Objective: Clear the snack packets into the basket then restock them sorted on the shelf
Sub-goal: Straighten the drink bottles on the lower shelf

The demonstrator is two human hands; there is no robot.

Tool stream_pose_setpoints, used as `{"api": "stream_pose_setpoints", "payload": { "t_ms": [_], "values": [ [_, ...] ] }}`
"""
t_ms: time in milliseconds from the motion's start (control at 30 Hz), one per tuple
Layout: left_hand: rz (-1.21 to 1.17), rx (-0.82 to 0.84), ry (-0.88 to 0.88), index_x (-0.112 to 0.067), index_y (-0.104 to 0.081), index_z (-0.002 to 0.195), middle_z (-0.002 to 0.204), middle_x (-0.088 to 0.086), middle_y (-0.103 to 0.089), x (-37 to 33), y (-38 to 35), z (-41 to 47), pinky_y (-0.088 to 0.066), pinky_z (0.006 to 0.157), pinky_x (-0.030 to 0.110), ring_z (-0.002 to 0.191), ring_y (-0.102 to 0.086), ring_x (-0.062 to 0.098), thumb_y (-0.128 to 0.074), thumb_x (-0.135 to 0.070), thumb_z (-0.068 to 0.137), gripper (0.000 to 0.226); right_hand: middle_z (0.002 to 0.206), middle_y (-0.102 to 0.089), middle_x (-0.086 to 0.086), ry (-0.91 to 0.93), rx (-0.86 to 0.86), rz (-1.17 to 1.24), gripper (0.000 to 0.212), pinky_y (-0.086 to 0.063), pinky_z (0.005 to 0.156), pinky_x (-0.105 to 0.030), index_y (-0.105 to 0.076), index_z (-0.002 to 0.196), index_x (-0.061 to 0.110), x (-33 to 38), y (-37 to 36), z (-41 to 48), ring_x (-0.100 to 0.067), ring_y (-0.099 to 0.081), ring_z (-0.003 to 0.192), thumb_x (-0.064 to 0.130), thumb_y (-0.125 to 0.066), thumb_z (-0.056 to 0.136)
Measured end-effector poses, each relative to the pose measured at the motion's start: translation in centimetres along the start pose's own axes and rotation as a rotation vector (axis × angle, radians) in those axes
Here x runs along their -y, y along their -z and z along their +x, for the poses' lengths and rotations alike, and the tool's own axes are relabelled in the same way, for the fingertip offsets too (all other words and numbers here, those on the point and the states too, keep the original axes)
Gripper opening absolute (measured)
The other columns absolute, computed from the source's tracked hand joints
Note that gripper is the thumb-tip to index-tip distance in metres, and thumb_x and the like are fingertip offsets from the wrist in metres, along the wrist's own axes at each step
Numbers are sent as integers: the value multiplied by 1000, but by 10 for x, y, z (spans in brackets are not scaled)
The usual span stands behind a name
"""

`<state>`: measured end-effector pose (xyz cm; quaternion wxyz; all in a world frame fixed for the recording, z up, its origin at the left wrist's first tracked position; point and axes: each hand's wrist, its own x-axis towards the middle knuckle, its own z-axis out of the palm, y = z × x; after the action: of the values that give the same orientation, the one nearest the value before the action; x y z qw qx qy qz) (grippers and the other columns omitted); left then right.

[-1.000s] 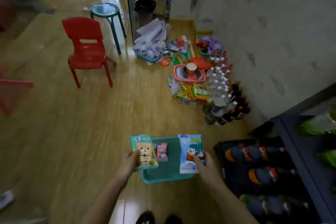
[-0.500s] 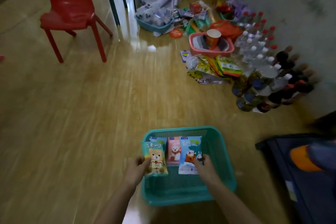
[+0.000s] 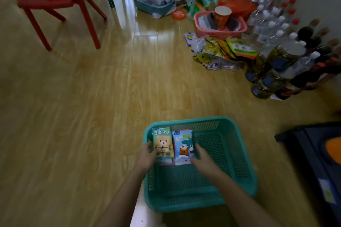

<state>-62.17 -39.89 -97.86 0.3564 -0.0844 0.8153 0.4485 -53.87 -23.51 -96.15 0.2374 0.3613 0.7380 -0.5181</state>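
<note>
Head view, looking down at your two bare arms reaching into a teal basket on a wood floor. Your left hand pinches the lower left edge of a green packet with a bear on it, fingers closed around it. Your right hand lies along the right edge of a blue packet, fingers loosely curled; whether it truly grips or only steadies is unclear. Both packets sit side by side, touching, at the basket's far left corner, over a pink packet whose edge peeks out below them. The rest of the basket floor is bare mesh.

To do this step well, lower both packets flat before letting go, so they stack neatly and do not slide. Keep like designs together now; sorting at the shelf should then be easier. Let go one hand at a time.

Well apart, near the far wall, lie more packets, bottles and a pink basket. A dark shelf stands just right of the teal basket.
</note>
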Motion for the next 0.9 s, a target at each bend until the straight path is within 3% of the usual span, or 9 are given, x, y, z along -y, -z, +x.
{"api": "stream_pose_setpoints", "payload": {
  "t_ms": [67,200,267,333,367,467,667,767,900],
  "values": [
    [82,12,-31,-3,-43,132,129,13,-53,-30,17,-32,-43,92,35,117,-53,28,-49,-12,94,40,139,-40,-5,34,-5,-41,48,-35,95,-24,-33,141,6,24,24,-38,-24,-39,131,4,-45,94],
    [225,-31,-158,-14,-58,103,105,7,-65,-110,66,-114,-50,87,39,91,-60,21,-51,-16,92,13,135,-50,-8,100,-97,-85,39,-37,106,-33,-47,132,9,84,94,-136,-23,-46,128,8,-51,93],
    [321,-93,-230,-17,-59,96,96,3,-66,-164,96,-163,-51,81,38,85,-60,20,-51,-19,92,9,122,-59,-7,140,-141,-123,30,-47,95,-26,-54,122,10,124,136,-194,-21,-56,114,9,-53,92],
    [420,-152,-328,-11,-63,99,95,5,-67,-223,124,-214,-48,73,32,83,-61,21,-51,-19,92,16,107,-62,1,190,-222,-192,23,-45,76,-6,-59,114,12,166,182,-260,-13,-58,99,11,-53,92],
    [459,-171,-374,-8,-64,100,96,7,-68,-254,137,-241,-47,71,30,81,-61,21,-51,-19,93,18,103,-62,5,213,-272,-231,21,-44,74,-6,-60,111,15,186,205,-294,-11,-58,96,14,-53,92],
    [545,-197,-498,-13,-64,99,96,3,-68,-347,175,-325,-51,73,34,81,-63,20,-50,-24,93,19,110,-64,4,249,-412,-356,23,-46,82,-23,-61,113,21,239,269,-395,-13,-59,102,21,-52,92],
    [702,-262,-719,-21,-62,101,96,-1,-68,-468,223,-464,-54,72,38,86,-64,21,-48,-35,92,22,113,-64,7,246,-635,-390,24,-53,80,-32,-59,115,28,285,343,-572,-12,-61,95,29,-51,93],
    [779,-280,-872,-23,-60,100,93,-4,-68,-498,224,-508,-51,67,33,86,-64,21,-47,-36,93,20,116,-62,10,214,-728,-407,25,-51,76,-27,-57,117,30,279,351,-638,-11,-59,99,31,-50,93],
    [858,-264,-1089,-21,-59,100,91,-3,-69,-529,202,-554,-48,61,32,83,-65,23,-46,-36,93,21,117,-60,11,158,-896,-403,25,-51,78,-32,-56,117,32,256,348,-711,-14,-58,104,32,-49,93]
  ]
}}
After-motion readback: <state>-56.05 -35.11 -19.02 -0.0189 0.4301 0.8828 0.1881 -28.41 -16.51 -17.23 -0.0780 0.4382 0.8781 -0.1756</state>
